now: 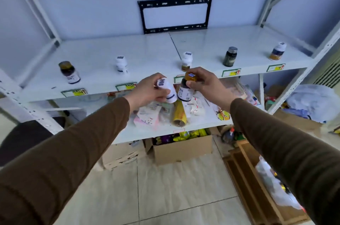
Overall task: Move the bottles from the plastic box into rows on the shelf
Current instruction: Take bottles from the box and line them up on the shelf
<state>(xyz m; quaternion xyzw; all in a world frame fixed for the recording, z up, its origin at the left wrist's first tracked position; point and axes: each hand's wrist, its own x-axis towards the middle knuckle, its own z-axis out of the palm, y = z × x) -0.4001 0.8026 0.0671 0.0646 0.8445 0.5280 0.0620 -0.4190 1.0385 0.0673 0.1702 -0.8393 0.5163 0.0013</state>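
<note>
A: Both hands are out in front of the white shelf (147, 55)! The left hand (147, 90) is clutching a tilted white bottle (168, 90), just below the shelf's front edge.

B: And the right hand (204, 82) is gripping an amber bottle (185, 90) by its gold cap (the two bottles are nearly touching).

A: Five bottles are standing spaced along the shelf: an amber one (69, 72) leftmost, a dark green one (230, 56) toward the right.

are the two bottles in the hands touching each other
Cannot tell. In the head view the white bottle in the left hand and the brown bottle in the right hand meet near their bases, but no clear contact or gap shows.
</note>
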